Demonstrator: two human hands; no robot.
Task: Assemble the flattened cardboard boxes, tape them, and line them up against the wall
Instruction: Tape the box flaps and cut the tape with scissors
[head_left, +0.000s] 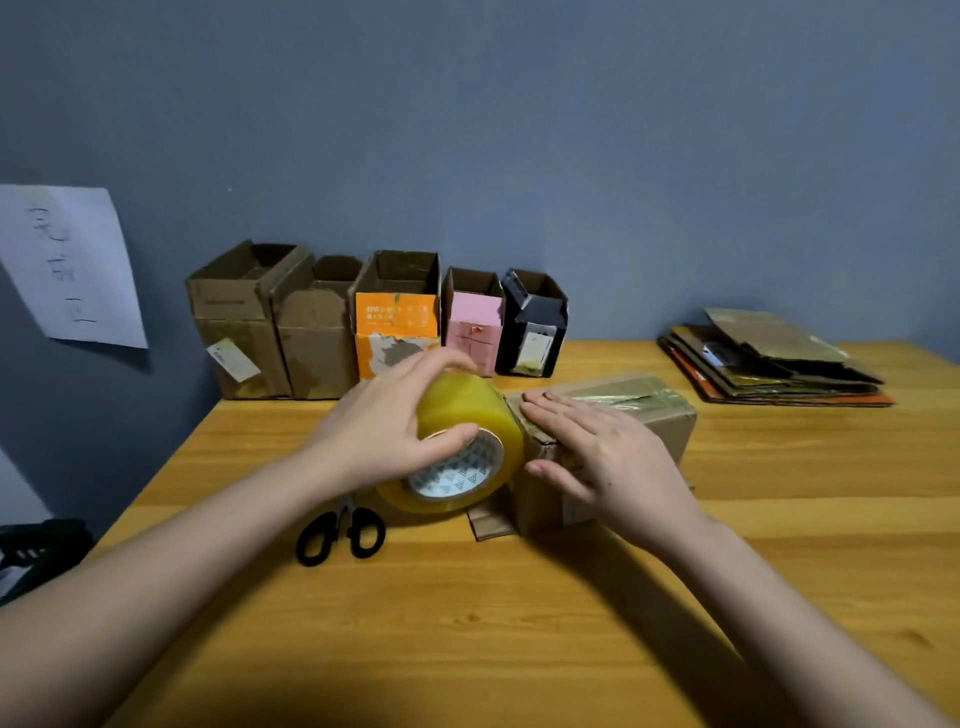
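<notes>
A brown cardboard box (660, 415) lies on its side in the middle of the wooden table (519, 623), with yellowish tape along its top face. My left hand (379, 431) grips a big roll of yellow clear tape (462, 447) against the box's left end, thumb at the core. My right hand (608, 457) lies flat with straight fingers, pressing on the box's top and its taped edge. Several assembled open boxes stand in a row against the blue wall: two brown (239, 322), one orange (397, 322), one pink (472, 325), one black (532, 327).
Black-handled scissors (340, 532) lie on the table just under my left wrist. A stack of flattened cardboard boxes (769, 364) sits at the back right. A white paper sheet (67, 265) hangs on the wall at left. The table's left edge drops off near dark objects.
</notes>
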